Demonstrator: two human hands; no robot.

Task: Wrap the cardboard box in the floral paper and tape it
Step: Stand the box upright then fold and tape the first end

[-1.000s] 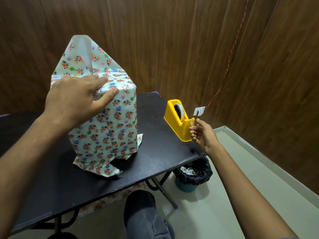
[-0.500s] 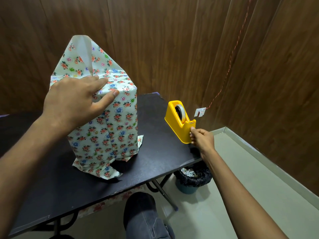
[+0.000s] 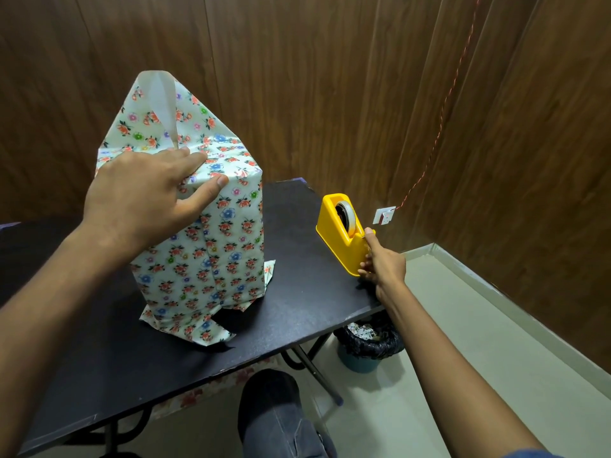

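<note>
The box wrapped in floral paper stands upright on the black table. A pointed flap of paper rises above its top, and loose paper edges spread at its base. My left hand lies on the box top, fingers straight, pressing the folded paper down, thumb along the front edge. A yellow tape dispenser with its tape roll sits at the table's right edge. My right hand grips the dispenser's front end, thumb up at the cutter. No tape strip shows in its fingers.
A bin lined with a black bag stands on the floor under the table's right corner. Brown wood panel walls close in behind and to the right, with a white wall socket and a red cord. My knee is below the table's front edge.
My right hand held a short pulled strip of tape above the cutter, then dropped down onto the dispenser's front end. My left hand stayed on the box top.
</note>
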